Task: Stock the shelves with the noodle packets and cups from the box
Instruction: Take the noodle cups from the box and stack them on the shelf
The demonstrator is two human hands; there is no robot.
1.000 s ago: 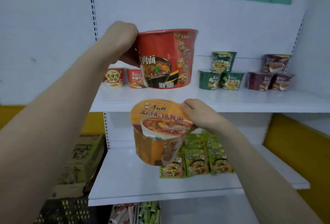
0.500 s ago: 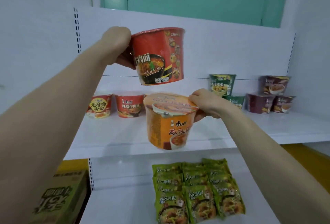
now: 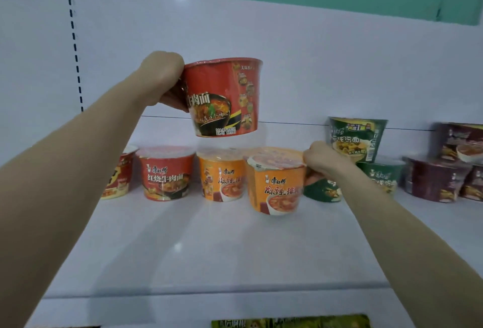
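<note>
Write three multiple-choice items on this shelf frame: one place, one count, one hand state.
1. Where is the large red round noodle bowl?
A. set down in the row
B. lying on its side
C. upright in the air above the white shelf

2. How many orange cups show?
A. two
B. one
C. four

3. What is the right hand doing?
A. hanging open
B. gripping the nearer orange noodle cup at its rim
C. gripping the red bowl

Answers:
1 C: the left hand holds it, and the back panel shows under its base.
2 A: one is in the right hand, and the second orange cup stands to its left.
3 B: its fingers curl round that cup's rim.
</note>
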